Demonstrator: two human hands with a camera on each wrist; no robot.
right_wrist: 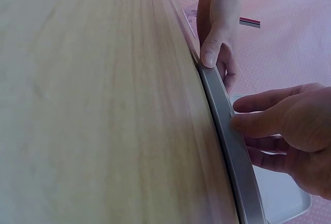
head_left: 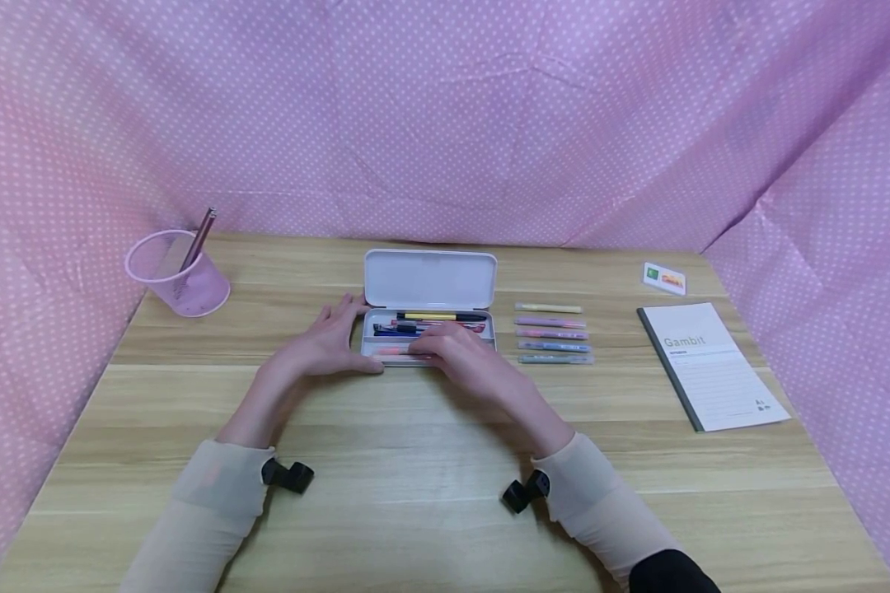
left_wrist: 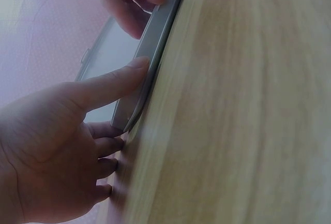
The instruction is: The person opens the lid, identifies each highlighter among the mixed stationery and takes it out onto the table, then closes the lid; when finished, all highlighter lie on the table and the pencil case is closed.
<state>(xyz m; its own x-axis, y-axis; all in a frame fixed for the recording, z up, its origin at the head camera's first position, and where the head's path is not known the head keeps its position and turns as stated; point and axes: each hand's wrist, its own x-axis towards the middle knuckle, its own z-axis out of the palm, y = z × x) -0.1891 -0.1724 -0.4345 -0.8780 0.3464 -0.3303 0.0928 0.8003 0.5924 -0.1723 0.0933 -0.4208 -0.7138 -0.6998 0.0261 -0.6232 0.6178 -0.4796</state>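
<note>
A white pencil case (head_left: pixel 429 281) lies with its lid raised at the back, and several pens (head_left: pixel 441 316) rest in its rear compartment. My left hand (head_left: pixel 326 342) holds the case's left end, with the thumb (left_wrist: pixel 121 81) against the front wall and the other fingers round the left side. Over the front compartment, my right hand (head_left: pixel 467 358) has its curled fingers at the right end of a pink pen (head_left: pixel 391 352). That end of the pen is hidden under the fingers. In the right wrist view, the right thumb (right_wrist: pixel 253 123) is at the case's front rim.
Several coloured pens (head_left: pixel 554 333) lie in a row right of the case. Farther right are a notebook (head_left: pixel 715 366) and a small white eraser-like block (head_left: pixel 664 278). A pink cup (head_left: pixel 193 288) with pencils (head_left: pixel 199 239) stands at the back left. Pink dotted cloth (head_left: pixel 445 123) surrounds the table.
</note>
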